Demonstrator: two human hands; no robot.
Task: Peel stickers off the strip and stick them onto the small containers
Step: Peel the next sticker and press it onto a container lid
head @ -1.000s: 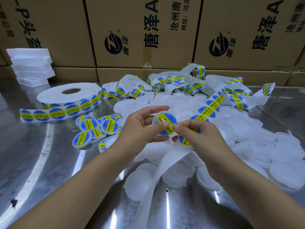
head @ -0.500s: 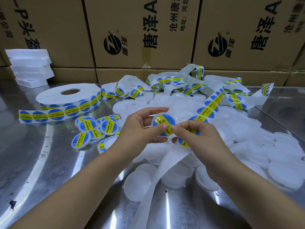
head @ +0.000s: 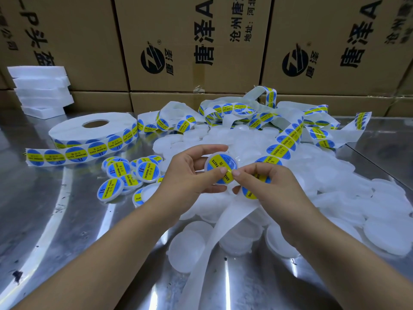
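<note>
My left hand (head: 190, 173) grips a small round white container (head: 220, 165) bearing a blue and yellow sticker, thumb pressed on the sticker's lower edge. My right hand (head: 268, 186) holds the sticker strip (head: 279, 151), its forefinger tip touching the same sticker beside my left thumb. The strip's bare white backing (head: 214, 238) trails down toward me. One more sticker (head: 249, 193) shows under my right hand's fingers.
Labelled containers (head: 131, 173) lie in a cluster at left. A big pile of plain white containers (head: 335, 186) spreads right and near. A sticker roll (head: 93, 130) sits far left, tangled strip (head: 245, 113) behind. White foam blocks (head: 40, 90) and cardboard boxes (head: 190, 41) line the back of the steel table (head: 44, 220).
Both hands have stayed almost in place, thumb and forefinger rubbing over the sticker on the held container. The view has shifted slightly.
</note>
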